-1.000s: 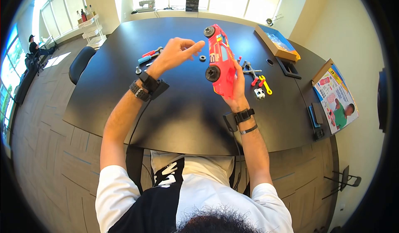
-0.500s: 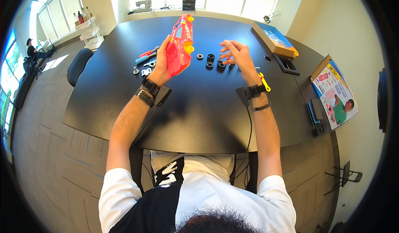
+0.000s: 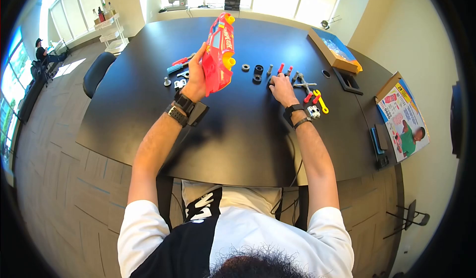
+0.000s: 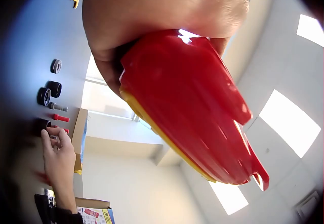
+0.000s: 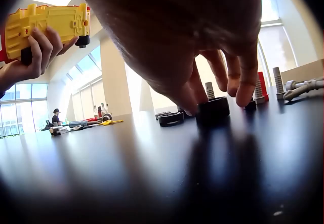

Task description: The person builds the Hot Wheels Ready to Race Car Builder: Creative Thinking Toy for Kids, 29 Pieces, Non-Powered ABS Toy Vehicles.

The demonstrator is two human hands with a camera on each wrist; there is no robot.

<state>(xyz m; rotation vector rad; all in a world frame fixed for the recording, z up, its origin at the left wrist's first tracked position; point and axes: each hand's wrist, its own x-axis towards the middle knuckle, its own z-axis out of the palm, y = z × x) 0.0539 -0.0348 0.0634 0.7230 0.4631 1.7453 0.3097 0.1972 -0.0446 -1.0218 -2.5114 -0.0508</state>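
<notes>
My left hand (image 3: pixel 197 77) holds a red toy car (image 3: pixel 217 55) up over the table, its nose pointing away. Two bare yellow hubs (image 3: pixel 229 62) show on the car's right side, and its yellow underside (image 5: pixel 53 24) faces the right wrist view. A black wheel (image 5: pixel 82 41) is fitted on the other side. Down at the tabletop, my right hand (image 3: pixel 282 89) pinches a loose black toy wheel (image 5: pixel 212 111) between thumb and fingers. Several more black wheels (image 3: pixel 258 70) lie just left of that hand. Grey and red toy bolts (image 3: pixel 281 68) stand beyond its fingers.
Right of my right hand lie a grey cross-shaped wrench (image 3: pixel 304 84), a yellow wrench (image 3: pixel 322 102) and a white toy engine block (image 3: pixel 313 112). Toy tools (image 3: pixel 176 69) lie on the left. An open box (image 3: pixel 334 50) and a printed box (image 3: pixel 401 114) stand on the right.
The car has passed from my right hand to my left and turned, so its bare-hub side faces right. My right hand has come down onto a wheel on the table.
</notes>
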